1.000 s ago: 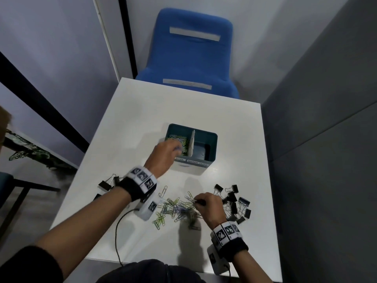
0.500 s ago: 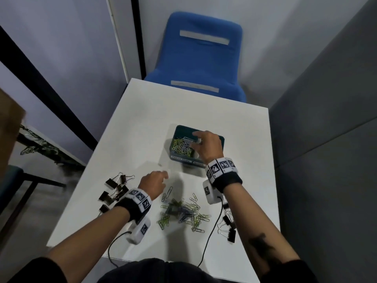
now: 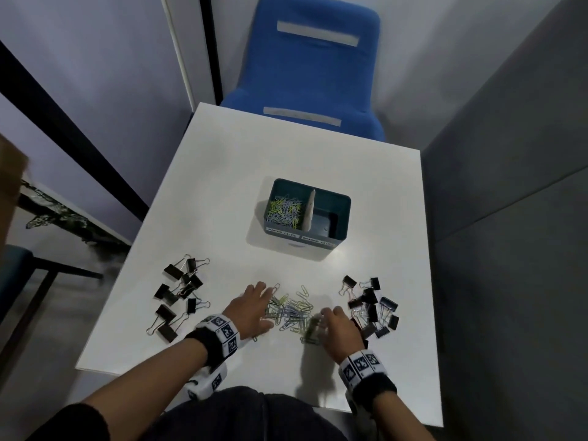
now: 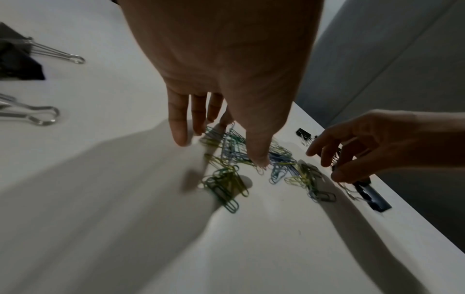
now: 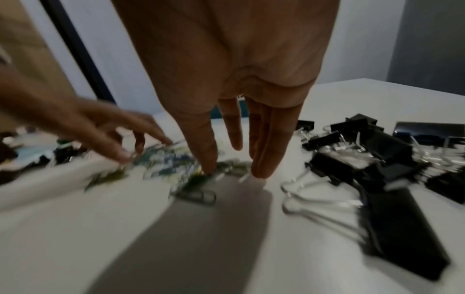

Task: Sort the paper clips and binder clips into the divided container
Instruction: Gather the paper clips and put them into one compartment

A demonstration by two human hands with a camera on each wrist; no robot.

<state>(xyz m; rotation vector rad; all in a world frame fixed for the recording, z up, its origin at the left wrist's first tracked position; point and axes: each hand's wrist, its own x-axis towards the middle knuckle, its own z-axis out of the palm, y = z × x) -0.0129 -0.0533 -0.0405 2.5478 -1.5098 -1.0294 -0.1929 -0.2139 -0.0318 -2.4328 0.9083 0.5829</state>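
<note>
The teal divided container (image 3: 346, 205) stands mid-table; its left compartment holds coloured paper clips (image 3: 284, 210), and its right compartment (image 3: 331, 219) shows only bare floor. A loose pile of paper clips (image 3: 294, 310) lies near the front edge. My left hand (image 3: 254, 308) reaches onto the pile's left side, and its straight fingertips (image 4: 180, 139) touch the clips. My right hand (image 3: 331, 323) comes down on the pile's right side with fingers extended (image 5: 261, 165), thumb tip on a clip. Neither hand grips anything. Black binder clips lie in a left group (image 3: 179, 291) and a right group (image 3: 372, 303).
A blue chair (image 3: 313, 74) stands beyond the white table (image 3: 254, 173). A grey partition (image 3: 509, 218) runs along the right edge. The right binder clips (image 5: 372, 151) lie just beside my right hand. The table's front edge is close under my wrists.
My right hand has left the container and come back down to the paper clip pile. My left hand has slid right onto the pile. The right wrist view is blurred with motion.
</note>
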